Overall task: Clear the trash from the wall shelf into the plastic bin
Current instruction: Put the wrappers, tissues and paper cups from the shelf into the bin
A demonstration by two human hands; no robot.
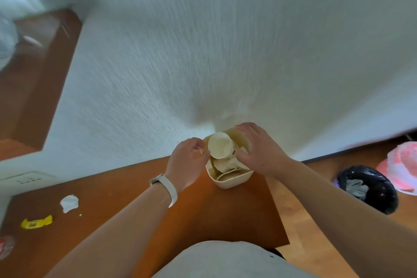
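A cream plastic bin (pixel 228 181) stands at the right end of the brown wall shelf (pixel 126 205), against the white wall. It holds crumpled paper and a cream paper cup (pixel 220 148) that sticks up out of it. My left hand (pixel 188 165), with a white watch on the wrist, pinches the bin's left rim. My right hand (pixel 259 151) is wrapped around the cup's right side, fingers over the bin's far rim. On the shelf's left part lie a crumpled white paper (pixel 69 203), a yellow wrapper (pixel 36 222) and a red and clear piece (pixel 5 246) at the frame's edge.
A black-bagged waste bin (pixel 370 187) stands on the wooden floor to the right, with a pink and white bag (pixel 401 167) behind it. A second brown shelf (pixel 38 74) hangs higher up on the left. A wall socket (pixel 27 179) sits above the shelf's left end.
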